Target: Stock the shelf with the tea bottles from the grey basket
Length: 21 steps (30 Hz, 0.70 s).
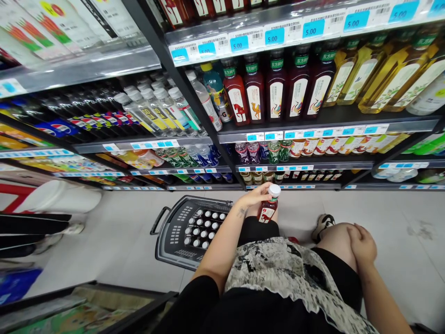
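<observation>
My left hand (256,195) is closed round a small red drink bottle (267,211) with a white cap, held upright just above my knee and in front of the lowest shelves. My right hand (362,242) rests on my right knee with its fingers curled and nothing in it. A dark plastic shopping basket (167,241) sits on the floor to the left of my legs, holding several bottles with white caps (203,225). Matching dark red bottles (264,90) stand in a row on the shelf above.
Store shelving (222,139) with drinks and blue price tags (313,28) fills the upper view. Yellow-green bottles (389,74) stand at the right, cola and water bottles (153,109) at the left. A shoe (323,225) rests on the pale tiled floor (392,227). Another person's legs (34,229) show at the far left.
</observation>
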Each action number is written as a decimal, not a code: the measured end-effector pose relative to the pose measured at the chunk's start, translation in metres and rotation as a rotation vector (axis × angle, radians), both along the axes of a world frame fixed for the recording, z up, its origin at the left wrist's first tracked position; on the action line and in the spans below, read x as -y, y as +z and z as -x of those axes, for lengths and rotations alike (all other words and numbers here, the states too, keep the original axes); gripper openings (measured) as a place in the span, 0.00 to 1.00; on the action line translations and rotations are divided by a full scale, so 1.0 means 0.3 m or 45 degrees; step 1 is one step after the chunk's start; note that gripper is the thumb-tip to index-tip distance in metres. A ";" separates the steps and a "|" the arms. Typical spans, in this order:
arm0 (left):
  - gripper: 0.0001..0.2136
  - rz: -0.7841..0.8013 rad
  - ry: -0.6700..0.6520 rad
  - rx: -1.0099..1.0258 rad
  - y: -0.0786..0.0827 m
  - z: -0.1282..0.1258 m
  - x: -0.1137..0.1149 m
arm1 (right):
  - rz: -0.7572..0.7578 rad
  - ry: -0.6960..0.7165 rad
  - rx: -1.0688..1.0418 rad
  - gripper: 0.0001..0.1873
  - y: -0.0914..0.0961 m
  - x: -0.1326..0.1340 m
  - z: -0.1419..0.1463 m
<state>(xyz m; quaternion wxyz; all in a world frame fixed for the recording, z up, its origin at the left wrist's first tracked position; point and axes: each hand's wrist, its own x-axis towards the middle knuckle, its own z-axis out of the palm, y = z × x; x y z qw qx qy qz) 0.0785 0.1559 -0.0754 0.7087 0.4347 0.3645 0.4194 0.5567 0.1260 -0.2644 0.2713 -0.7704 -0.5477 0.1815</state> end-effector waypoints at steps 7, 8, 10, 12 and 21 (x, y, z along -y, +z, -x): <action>0.37 0.040 -0.068 0.050 -0.019 0.014 0.024 | 0.012 -0.011 0.002 0.34 -0.001 0.003 -0.002; 0.37 0.044 -0.077 0.065 -0.027 0.019 0.027 | 0.008 -0.008 0.004 0.34 -0.001 0.003 -0.003; 0.39 0.037 -0.082 0.092 -0.038 0.027 0.033 | 0.001 -0.004 0.009 0.34 0.000 0.005 -0.003; 0.39 0.027 -0.076 0.097 -0.044 0.034 0.040 | 0.002 -0.012 0.011 0.35 0.003 0.006 -0.001; 0.39 0.050 -0.060 0.084 -0.046 0.046 0.053 | 0.004 -0.014 0.004 0.36 0.005 0.008 -0.003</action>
